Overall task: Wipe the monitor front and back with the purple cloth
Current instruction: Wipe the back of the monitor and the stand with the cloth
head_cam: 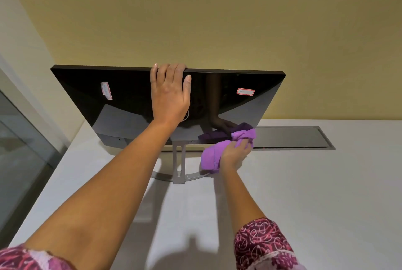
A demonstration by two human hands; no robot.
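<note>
Right hand (pixel 233 155) gripping purple cloth (pixel 212 157), against monitor (pixel 130 100)

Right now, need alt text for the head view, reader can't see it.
A person's left hand grips the top edge of a black monitor, seen from its glossy back, while the right hand holds a bunched purple cloth against the panel's lower right. The monitor sits on a silver stand on a white desk.

An office or meeting room is suggested. A monitor (pixel 130 96) bearing red-bordered labels (pixel 245 91) is stood on a white desk (pixel 304 193) fitted with a recessed metal flap (pixel 291 138). A glass partition (pixel 19 150) is seen beside a plain yellow wall (pixel 195 19).
</note>
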